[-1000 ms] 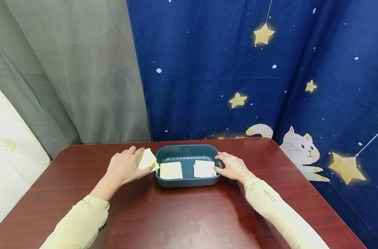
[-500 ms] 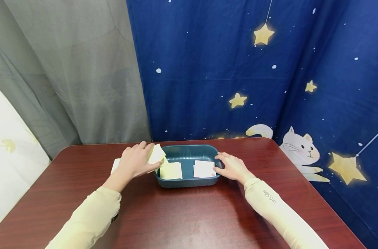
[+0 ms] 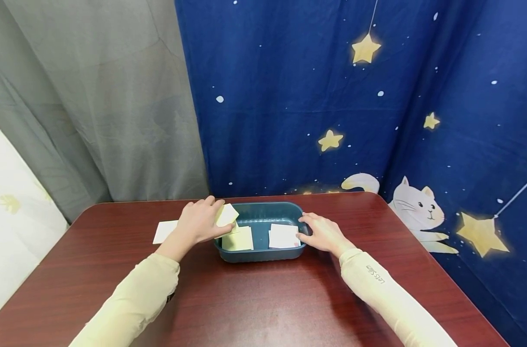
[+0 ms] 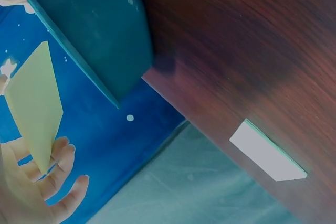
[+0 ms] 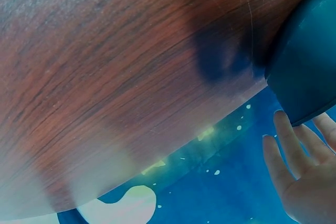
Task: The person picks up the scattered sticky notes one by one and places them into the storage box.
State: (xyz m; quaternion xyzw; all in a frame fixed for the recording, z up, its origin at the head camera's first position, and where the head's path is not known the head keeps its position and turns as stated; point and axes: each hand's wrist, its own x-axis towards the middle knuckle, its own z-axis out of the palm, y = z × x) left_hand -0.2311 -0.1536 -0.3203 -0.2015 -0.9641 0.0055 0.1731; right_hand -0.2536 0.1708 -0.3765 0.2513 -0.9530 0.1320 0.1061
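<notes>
In the head view, my left hand (image 3: 199, 219) pinches a pad of pale yellow sticky notes (image 3: 227, 214) over the left end of a dark teal plastic bin (image 3: 263, 256). The left wrist view shows that pad (image 4: 35, 100) tilted between thumb and fingers, beside the bin's wall (image 4: 105, 30). Inside the bin, a yellow stack of notes (image 3: 238, 240) lies at the left and a white stack (image 3: 283, 236) at the right. My right hand (image 3: 323, 232) holds the bin's right end, its fingers over the rim; in the right wrist view, some fingertips (image 5: 282, 119) show at the rim.
A white pad of notes (image 3: 164, 232) lies on the reddish-brown table (image 3: 263, 303), left of the bin and behind my left wrist. A grey curtain (image 3: 129, 120) and a blue star-patterned curtain (image 3: 281, 106) hang behind the table's far edge.
My left hand has moved right with the yellow pad, from beside the bin to over its left end, uncovering the white pad on the table. My right hand stays at the bin.
</notes>
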